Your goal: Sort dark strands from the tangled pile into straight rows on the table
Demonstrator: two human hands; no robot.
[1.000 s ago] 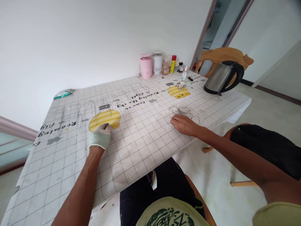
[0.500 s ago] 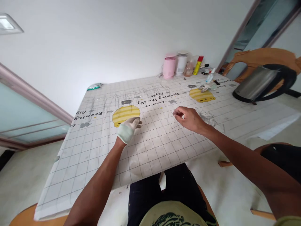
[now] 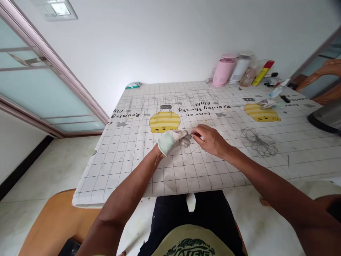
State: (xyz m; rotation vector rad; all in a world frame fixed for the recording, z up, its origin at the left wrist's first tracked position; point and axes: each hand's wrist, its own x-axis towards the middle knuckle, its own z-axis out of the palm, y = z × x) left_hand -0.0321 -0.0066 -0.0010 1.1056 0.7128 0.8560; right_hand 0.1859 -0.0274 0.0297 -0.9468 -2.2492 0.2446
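Note:
My left hand [image 3: 174,139], in a white and pale green glove, is over the table's front middle, its fingers bent around something thin that I cannot make out clearly. Close beside its fingertips, my bare right hand [image 3: 209,138] pinches a thin dark strand. A fine wire-like line hangs below the two hands. To the right of my right hand lies a loose tangle of thin dark wire [image 3: 259,143] on the checked tablecloth [image 3: 183,174].
Along the wall at the back right stand a pink device [image 3: 223,73], a white one [image 3: 241,69], a bottle [image 3: 247,77] and a yellow and red can [image 3: 263,73]. A metal kettle [image 3: 326,115] is at the right edge. A green and white packet [image 3: 133,85] lies at the back left corner.
My hands were apart and have come together, nearly touching at the fingertips. The view has turned left, so the wire tangle now shows uncovered.

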